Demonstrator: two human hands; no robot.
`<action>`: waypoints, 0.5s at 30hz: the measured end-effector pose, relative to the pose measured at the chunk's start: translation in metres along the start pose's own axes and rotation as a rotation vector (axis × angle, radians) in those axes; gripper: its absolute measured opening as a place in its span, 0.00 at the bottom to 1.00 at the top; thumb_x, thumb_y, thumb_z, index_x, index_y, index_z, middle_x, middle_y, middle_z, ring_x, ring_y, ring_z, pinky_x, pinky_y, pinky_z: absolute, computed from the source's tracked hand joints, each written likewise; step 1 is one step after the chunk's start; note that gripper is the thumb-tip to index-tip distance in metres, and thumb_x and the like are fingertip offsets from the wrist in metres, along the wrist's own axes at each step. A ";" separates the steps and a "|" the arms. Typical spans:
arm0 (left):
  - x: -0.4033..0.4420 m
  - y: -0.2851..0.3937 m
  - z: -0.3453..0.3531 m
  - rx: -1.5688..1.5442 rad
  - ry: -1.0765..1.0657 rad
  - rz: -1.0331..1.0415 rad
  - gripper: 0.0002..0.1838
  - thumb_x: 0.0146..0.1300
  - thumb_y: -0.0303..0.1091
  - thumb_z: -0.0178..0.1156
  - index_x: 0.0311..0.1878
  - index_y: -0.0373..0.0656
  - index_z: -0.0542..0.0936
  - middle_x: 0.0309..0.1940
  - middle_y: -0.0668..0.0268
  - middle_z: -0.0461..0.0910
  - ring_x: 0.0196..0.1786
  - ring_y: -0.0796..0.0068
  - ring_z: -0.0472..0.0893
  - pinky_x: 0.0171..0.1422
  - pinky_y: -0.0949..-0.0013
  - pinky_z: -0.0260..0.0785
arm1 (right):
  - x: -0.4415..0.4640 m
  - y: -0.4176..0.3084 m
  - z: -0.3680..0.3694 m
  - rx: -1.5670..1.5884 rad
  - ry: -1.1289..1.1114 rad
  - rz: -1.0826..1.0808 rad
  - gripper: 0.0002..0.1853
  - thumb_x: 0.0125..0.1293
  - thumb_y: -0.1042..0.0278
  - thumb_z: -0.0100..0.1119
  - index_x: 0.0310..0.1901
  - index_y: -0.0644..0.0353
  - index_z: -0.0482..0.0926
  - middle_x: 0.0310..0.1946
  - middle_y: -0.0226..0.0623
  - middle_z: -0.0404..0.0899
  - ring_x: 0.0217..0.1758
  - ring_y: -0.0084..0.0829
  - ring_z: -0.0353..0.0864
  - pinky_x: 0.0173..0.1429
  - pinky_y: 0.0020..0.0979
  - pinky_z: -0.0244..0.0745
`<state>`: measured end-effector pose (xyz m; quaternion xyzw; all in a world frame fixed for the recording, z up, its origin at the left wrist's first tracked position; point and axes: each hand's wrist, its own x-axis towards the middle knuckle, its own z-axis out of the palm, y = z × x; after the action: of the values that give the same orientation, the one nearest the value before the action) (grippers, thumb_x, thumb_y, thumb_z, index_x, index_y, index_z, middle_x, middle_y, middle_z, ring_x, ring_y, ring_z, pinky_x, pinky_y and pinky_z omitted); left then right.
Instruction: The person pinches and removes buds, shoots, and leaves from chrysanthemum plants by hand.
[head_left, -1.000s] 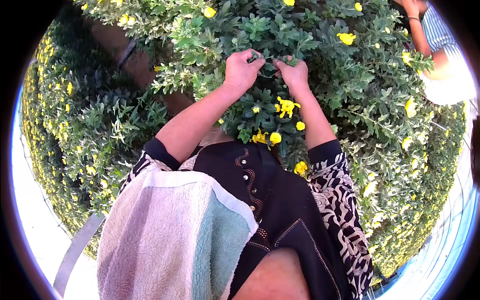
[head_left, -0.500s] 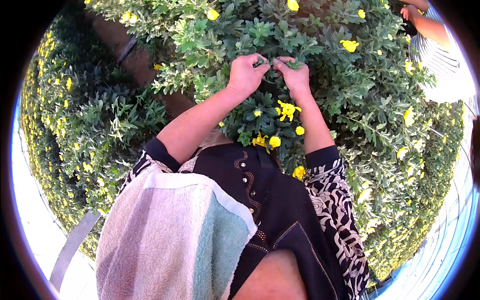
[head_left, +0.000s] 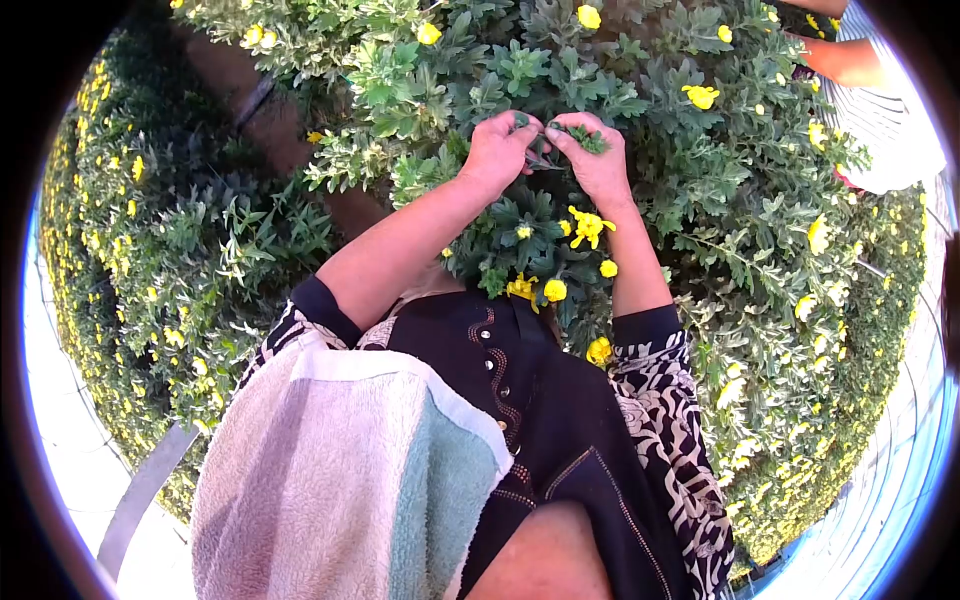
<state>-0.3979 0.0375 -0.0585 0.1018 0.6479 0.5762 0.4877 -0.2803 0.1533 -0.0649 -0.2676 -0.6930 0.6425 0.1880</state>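
Observation:
My left hand point(head_left: 497, 155) and my right hand point(head_left: 598, 170) meet over a leafy chrysanthemum plant point(head_left: 520, 215), fingertips almost touching. Bits of green leaf point(head_left: 590, 140) stick out of my right hand, whose thumb and fingers are closed on them. My left hand is pinched closed as well, with a little green showing at its fingers; exactly what it grips is partly hidden. Just below the hands, a ragged yellow flower point(head_left: 590, 228) stands beside my right wrist. Smaller yellow blooms point(head_left: 555, 290) sit close to my waist.
Dense flowering bushes point(head_left: 770, 230) surround me on both sides. A brown soil path point(head_left: 235, 70) runs at upper left. Another person's arm point(head_left: 850, 62) and striped clothing appear at upper right. A towel point(head_left: 310, 470) hangs in front of me.
Both hands have shifted slightly down, and my right hand a little to the right. More green shows in my right hand. The other person's arm has moved lower.

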 end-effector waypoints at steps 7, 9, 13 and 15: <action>0.028 -0.011 0.003 0.509 0.193 0.060 0.10 0.66 0.37 0.59 0.43 0.41 0.82 0.32 0.58 0.84 0.29 0.72 0.84 0.35 0.65 0.77 | -0.001 0.009 0.007 -0.120 0.040 -0.149 0.04 0.64 0.77 0.62 0.40 0.63 0.81 0.37 0.27 0.82 0.38 0.17 0.77 0.45 0.23 0.73; 0.039 -0.019 0.002 0.731 0.210 0.049 0.12 0.63 0.37 0.59 0.46 0.43 0.82 0.36 0.56 0.84 0.37 0.63 0.84 0.43 0.61 0.77 | -0.005 0.002 0.008 0.009 0.044 -0.008 0.04 0.65 0.76 0.61 0.41 0.62 0.80 0.38 0.28 0.83 0.36 0.18 0.78 0.41 0.23 0.74; 0.039 -0.028 -0.007 1.169 0.131 -0.041 0.15 0.61 0.37 0.57 0.50 0.46 0.82 0.43 0.53 0.84 0.51 0.52 0.83 0.54 0.54 0.75 | 0.000 -0.001 0.005 0.192 0.008 0.076 0.05 0.67 0.73 0.62 0.42 0.60 0.79 0.39 0.31 0.84 0.35 0.21 0.81 0.33 0.22 0.74; 0.035 -0.031 -0.016 1.103 0.098 -0.039 0.14 0.62 0.36 0.57 0.49 0.43 0.81 0.37 0.53 0.84 0.39 0.56 0.84 0.48 0.56 0.77 | 0.000 -0.007 0.006 0.175 0.032 0.085 0.05 0.66 0.73 0.63 0.41 0.60 0.80 0.36 0.28 0.82 0.33 0.19 0.79 0.32 0.22 0.73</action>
<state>-0.4145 0.0416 -0.1046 0.3033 0.8773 0.1463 0.3419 -0.2845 0.1485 -0.0588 -0.2896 -0.6191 0.7036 0.1943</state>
